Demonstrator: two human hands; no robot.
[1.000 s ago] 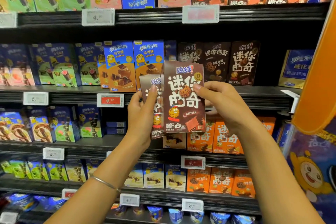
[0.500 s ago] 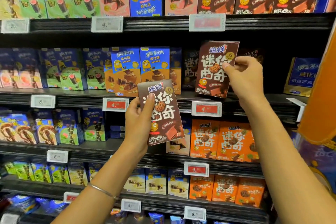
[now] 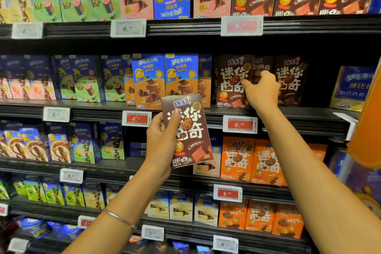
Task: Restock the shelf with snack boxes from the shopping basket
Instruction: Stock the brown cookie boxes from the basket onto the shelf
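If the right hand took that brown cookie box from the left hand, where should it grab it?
Likely the bare right long edge of the held brown box, reached from the right. The left hand wraps its left edge, thumb on the front. It is flat and thin, so a thumb-front, fingers-behind grip suits. The right hand first must release the shelved box.

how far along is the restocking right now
Done: one brown box stands on the shelf, the right hand pinching its edge. In hand: the left hand holds a second box off the shelf. Left: shelving it; the basket is out of view.
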